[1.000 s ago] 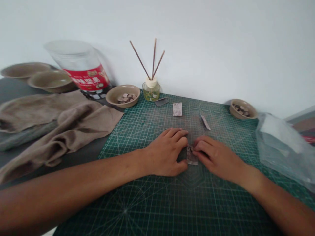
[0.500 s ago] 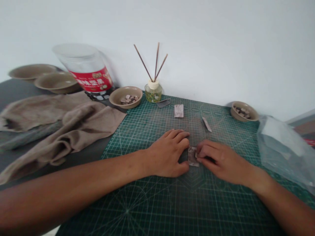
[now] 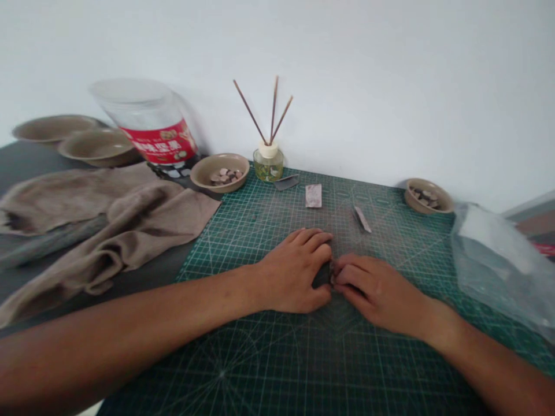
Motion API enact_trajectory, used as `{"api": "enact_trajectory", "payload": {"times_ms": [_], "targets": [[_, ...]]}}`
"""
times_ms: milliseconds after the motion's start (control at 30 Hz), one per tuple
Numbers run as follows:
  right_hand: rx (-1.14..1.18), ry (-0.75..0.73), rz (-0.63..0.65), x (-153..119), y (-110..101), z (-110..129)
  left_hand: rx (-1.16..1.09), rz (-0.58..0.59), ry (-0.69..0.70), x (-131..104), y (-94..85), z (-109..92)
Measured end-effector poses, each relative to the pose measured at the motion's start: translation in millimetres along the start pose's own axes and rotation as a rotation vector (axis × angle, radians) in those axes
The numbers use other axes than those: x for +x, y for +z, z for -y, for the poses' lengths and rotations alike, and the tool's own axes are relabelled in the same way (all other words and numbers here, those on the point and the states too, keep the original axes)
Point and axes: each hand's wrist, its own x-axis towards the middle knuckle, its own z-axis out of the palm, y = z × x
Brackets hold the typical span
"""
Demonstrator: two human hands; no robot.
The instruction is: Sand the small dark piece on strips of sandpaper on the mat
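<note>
My left hand (image 3: 297, 271) lies palm down on the green cutting mat (image 3: 260, 364), thumb and fingers pressing on a small dark grey piece of sandpaper (image 3: 321, 276). Right beside it, my right hand (image 3: 377, 294) has its fingertips pinched together at the sandpaper's edge. What they grip is tiny and mostly covered, so its kind cannot be made out. Farther back on the mat lie a pale, dusty sandpaper square (image 3: 313, 196), a narrow folded piece (image 3: 362, 219) and a dark grey piece (image 3: 287, 182).
Small chips fill a bowl (image 3: 197, 173) at back left and another bowl (image 3: 411, 202) at back right. A reed diffuser (image 3: 269, 162) stands by the wall. Left are a red-labelled jar (image 3: 162, 141), two more bowls and a brown cloth (image 3: 173, 211); right, a plastic bag (image 3: 498, 271).
My right hand has slid left, up against the left hand's fingertips, and covers the dusty sandpaper surface that showed between the hands. My left hand has stayed in place.
</note>
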Motion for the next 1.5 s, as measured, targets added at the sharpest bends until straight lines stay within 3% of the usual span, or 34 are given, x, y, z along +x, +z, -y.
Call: {"api": "enact_trajectory", "payload": {"times_ms": [133,267,433,533,633,733,833,1000,1200,1367,1500], "targets": [[-0.021,0.094,-0.030,-0.8,-5.3,-6.4,0.007,-0.003,-0.002,0.1,-0.6,-0.3],[0.041,0.011,0.047,-2.6,-3.9,-4.5,0.001,0.000,-0.004,-0.2,0.2,-0.7],[-0.008,0.070,-0.044,1.4,-2.6,-7.0,0.009,-0.009,-0.003,-0.5,0.5,-0.5],[0.028,0.105,0.023,-2.5,-8.2,-8.6,0.010,-0.008,-0.001,-0.4,0.0,-0.7],[0.107,0.039,0.075,-5.6,-7.3,-3.8,0.012,-0.006,0.002,-0.3,0.1,-0.8],[0.088,0.016,0.028,-2.5,-3.6,-2.6,0.013,-0.009,0.003,0.0,0.8,-0.7],[0.009,0.088,-0.039,-0.3,-5.8,-8.2,0.012,-0.010,-0.003,0.4,0.9,-0.7],[0.077,0.027,0.052,-3.4,-6.5,-7.2,0.002,0.004,-0.006,-0.2,0.0,-0.8],[0.005,0.107,-0.052,0.7,-5.5,-10.1,0.011,-0.009,-0.002,-0.7,0.6,-0.4],[0.077,0.059,0.075,-5.2,-6.9,-5.0,-0.004,0.005,-0.011,0.0,0.1,-1.1],[0.031,0.051,-0.032,-0.6,-0.4,-2.9,0.000,0.006,-0.015,-0.3,-0.4,-0.7]]}}
